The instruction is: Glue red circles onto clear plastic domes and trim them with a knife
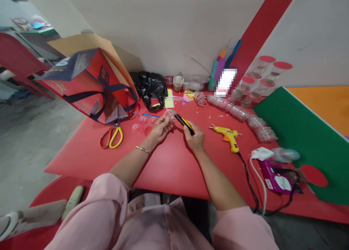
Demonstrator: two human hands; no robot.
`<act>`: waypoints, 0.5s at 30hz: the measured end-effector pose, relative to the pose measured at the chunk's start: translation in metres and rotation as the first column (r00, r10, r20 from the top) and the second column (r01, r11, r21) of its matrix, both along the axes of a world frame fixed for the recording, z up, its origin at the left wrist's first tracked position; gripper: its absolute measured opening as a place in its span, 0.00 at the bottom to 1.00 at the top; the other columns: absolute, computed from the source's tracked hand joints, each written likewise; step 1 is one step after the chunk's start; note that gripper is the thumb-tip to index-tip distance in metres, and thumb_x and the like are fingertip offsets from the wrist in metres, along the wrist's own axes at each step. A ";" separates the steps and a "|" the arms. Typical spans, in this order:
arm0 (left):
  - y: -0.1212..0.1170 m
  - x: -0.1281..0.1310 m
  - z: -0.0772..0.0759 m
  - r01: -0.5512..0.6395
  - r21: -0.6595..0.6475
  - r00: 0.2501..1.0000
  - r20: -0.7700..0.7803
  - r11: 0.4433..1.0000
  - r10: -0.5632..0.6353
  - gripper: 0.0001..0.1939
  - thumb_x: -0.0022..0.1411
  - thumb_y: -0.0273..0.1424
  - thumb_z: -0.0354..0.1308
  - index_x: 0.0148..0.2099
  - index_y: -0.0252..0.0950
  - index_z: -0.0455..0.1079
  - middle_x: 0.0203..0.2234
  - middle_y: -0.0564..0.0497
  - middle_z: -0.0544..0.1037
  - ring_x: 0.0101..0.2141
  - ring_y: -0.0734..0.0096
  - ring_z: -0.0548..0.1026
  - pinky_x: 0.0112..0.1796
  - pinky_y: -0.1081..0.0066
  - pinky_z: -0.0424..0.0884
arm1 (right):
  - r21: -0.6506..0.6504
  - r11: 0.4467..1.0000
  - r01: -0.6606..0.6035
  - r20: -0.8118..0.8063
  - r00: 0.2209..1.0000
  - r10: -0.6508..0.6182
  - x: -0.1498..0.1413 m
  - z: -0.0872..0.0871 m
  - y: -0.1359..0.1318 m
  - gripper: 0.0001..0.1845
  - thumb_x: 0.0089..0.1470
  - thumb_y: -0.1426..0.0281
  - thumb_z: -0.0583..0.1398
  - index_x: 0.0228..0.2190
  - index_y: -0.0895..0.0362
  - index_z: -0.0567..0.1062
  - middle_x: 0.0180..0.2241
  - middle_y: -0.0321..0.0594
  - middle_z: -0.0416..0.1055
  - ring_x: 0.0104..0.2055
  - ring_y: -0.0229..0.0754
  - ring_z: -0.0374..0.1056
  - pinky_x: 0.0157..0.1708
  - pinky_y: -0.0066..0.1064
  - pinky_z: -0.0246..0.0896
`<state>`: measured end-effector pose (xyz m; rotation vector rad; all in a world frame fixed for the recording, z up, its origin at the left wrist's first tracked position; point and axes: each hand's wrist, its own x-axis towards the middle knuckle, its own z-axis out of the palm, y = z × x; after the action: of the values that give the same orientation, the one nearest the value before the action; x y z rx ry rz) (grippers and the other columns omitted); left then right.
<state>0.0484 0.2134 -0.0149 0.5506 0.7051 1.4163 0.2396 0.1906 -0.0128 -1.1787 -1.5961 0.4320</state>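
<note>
My left hand (163, 129) pinches a small clear plastic piece (169, 114), round like a cup or bottle bottom. My right hand (195, 135) is wrapped round a black and yellow utility knife (185, 124), its front end against or very near the plastic; the exact contact is too small to tell. Left of my left hand, several similar clear round plastic pieces (137, 128) lie on the red table (174, 162). Farther left rest scissors (111, 137) with one orange and one yellow handle. To the right of my right hand lies a yellow glue gun (228, 136) with a black cord.
A red gift bag (109, 79) stands at the left, beside a black plastic bag (152, 86). A curved row of stacked clear plastic cups (240, 111) and red-lidded containers (253, 93) occupy the right back. A white charger (262, 153) and purple box (278, 177) sit front right.
</note>
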 end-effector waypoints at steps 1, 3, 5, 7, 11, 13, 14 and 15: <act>0.000 0.000 -0.001 -0.001 0.001 1.000 0.003 1.000 0.001 0.15 0.56 0.33 0.76 0.38 0.36 0.72 0.36 0.50 0.84 0.41 0.69 0.83 0.39 0.73 0.75 | 0.003 1.000 0.000 -0.002 1.000 0.000 0.000 -0.001 0.000 0.18 0.65 0.59 0.59 0.52 0.51 0.81 0.49 0.42 0.82 0.50 0.47 0.79 0.54 0.39 0.72; 0.001 0.000 -0.002 0.002 0.005 1.000 0.010 1.000 -0.002 0.15 0.56 0.33 0.76 0.38 0.36 0.72 0.36 0.50 0.84 0.40 0.69 0.83 0.39 0.73 0.75 | 0.000 1.000 0.007 -0.003 1.000 -0.007 0.000 -0.002 0.001 0.18 0.65 0.59 0.59 0.52 0.50 0.81 0.49 0.42 0.82 0.50 0.47 0.79 0.54 0.40 0.73; 0.001 0.000 -0.002 0.003 0.006 1.000 0.011 1.000 -0.003 0.14 0.56 0.32 0.76 0.37 0.36 0.73 0.36 0.50 0.84 0.40 0.69 0.83 0.38 0.73 0.75 | -0.006 1.000 0.005 -0.002 1.000 -0.005 -0.001 -0.002 0.001 0.18 0.65 0.59 0.59 0.52 0.50 0.81 0.49 0.41 0.82 0.50 0.47 0.79 0.54 0.40 0.73; 0.001 0.000 -0.001 0.001 0.000 1.000 0.004 1.000 -0.001 0.13 0.57 0.32 0.75 0.37 0.36 0.73 0.36 0.50 0.84 0.40 0.69 0.83 0.39 0.73 0.75 | -0.008 1.000 -0.005 -0.004 1.000 0.005 -0.001 -0.001 0.001 0.18 0.65 0.59 0.59 0.52 0.50 0.81 0.49 0.41 0.82 0.50 0.47 0.79 0.54 0.40 0.73; 0.000 0.000 0.001 -0.004 -0.018 1.000 -0.003 1.000 0.004 0.13 0.58 0.32 0.74 0.37 0.35 0.73 0.36 0.49 0.84 0.40 0.69 0.83 0.40 0.73 0.75 | 0.002 1.000 -0.016 -0.009 1.000 0.016 0.000 0.000 0.000 0.17 0.65 0.60 0.59 0.51 0.50 0.81 0.49 0.41 0.82 0.50 0.47 0.79 0.54 0.40 0.73; 0.000 0.000 0.001 -0.006 -0.020 1.000 -0.001 1.000 0.006 0.13 0.58 0.32 0.74 0.37 0.35 0.73 0.36 0.50 0.83 0.40 0.69 0.83 0.40 0.72 0.75 | 0.012 1.000 -0.015 -0.011 1.000 0.016 0.000 0.000 0.000 0.17 0.65 0.61 0.60 0.51 0.50 0.81 0.48 0.41 0.82 0.50 0.47 0.79 0.54 0.40 0.73; 0.000 0.001 0.002 -0.006 -0.020 1.000 0.000 1.000 0.006 0.13 0.58 0.32 0.75 0.37 0.35 0.73 0.35 0.50 0.83 0.40 0.69 0.83 0.40 0.72 0.75 | 0.014 1.000 -0.014 -0.014 1.000 0.014 0.000 0.000 0.000 0.17 0.65 0.61 0.60 0.51 0.50 0.81 0.48 0.41 0.82 0.49 0.47 0.79 0.54 0.40 0.73; 0.000 0.001 0.002 -0.005 -0.019 1.000 0.000 1.000 0.005 0.13 0.58 0.32 0.75 0.37 0.35 0.72 0.35 0.50 0.83 0.40 0.69 0.83 0.40 0.72 0.75 | 0.014 1.000 -0.012 -0.019 1.000 0.013 0.000 0.000 0.000 0.17 0.65 0.61 0.60 0.51 0.49 0.81 0.48 0.41 0.82 0.49 0.47 0.79 0.54 0.40 0.73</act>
<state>0.0490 0.2134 -0.0132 0.5343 0.7195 1.4129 0.2395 0.1909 -0.0128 -1.1512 -1.5881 0.4383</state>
